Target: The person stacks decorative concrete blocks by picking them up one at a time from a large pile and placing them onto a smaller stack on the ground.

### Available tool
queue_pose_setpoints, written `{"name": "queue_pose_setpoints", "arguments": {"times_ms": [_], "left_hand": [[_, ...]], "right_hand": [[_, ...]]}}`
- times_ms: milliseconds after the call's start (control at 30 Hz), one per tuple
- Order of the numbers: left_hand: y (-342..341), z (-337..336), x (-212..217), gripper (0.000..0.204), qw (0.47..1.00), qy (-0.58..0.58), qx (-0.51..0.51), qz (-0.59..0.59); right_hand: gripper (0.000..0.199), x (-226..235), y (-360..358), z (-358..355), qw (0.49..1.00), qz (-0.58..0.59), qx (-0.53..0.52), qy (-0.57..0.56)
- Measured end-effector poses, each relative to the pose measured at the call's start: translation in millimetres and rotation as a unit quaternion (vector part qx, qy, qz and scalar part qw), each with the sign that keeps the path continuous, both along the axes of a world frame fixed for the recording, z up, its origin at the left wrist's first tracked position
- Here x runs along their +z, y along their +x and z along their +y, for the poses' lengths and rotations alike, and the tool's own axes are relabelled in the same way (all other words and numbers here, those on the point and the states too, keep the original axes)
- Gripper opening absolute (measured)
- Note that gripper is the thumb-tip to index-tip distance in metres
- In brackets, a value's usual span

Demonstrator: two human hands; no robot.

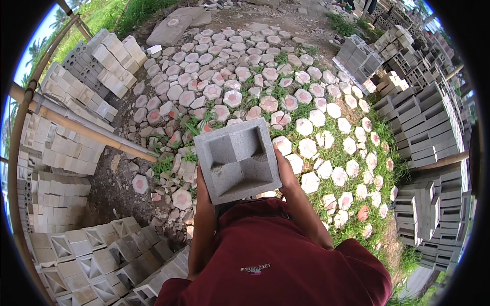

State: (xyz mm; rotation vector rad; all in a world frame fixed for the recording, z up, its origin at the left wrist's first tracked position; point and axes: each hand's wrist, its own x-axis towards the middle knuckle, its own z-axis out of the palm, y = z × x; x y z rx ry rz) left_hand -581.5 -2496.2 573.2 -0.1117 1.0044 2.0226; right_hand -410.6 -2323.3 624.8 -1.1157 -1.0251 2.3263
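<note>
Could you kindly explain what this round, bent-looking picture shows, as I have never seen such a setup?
There is no machine here, only a person working with two bare hands. The single picture comes from a wide fisheye camera worn on the head and looking down, so straight edges curve near the rim and the person's dark red shirt fills the bottom. The left hand and right hand grip opposite sides of a square grey block with angled hollows in its face. On the ground beyond lie many hexagonal paving stones, some with reddish centres, with grass between many of them. Stacked blocks stand on both sides.
</note>
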Motion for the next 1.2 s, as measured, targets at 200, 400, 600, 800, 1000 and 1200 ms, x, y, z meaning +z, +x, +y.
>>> {"name": "queue_pose_setpoints", "arguments": {"times_ms": [200,400,600,800,1000,1200], "left_hand": [[-68,77,10,0.059,0.993,-0.039,-0.112,-0.011],[-187,180,-19,0.060,0.985,-0.021,-0.172,0.015],[-305,264,-26,0.059,0.976,-0.013,-0.215,-0.002],[-347,363,-32,0.056,0.962,0.009,-0.272,-0.018],[-363,480,-49,0.059,0.954,-0.005,-0.301,-0.011],[-374,629,-9,0.064,0.931,0.006,-0.362,-0.046]], "right_hand": [[0.063,-6,-45,47,0.996,-0.013,-0.087,0.002],[0.060,-24,-140,126,0.987,0.034,-0.154,0.009],[0.064,-8,-244,186,0.980,-0.007,-0.198,0.017],[0.060,3,-274,258,0.964,0.007,-0.264,-0.007],[0.061,-10,-289,354,0.951,-0.064,-0.301,0.011],[0.059,-11,-308,496,0.945,-0.052,-0.321,0.030]]}}
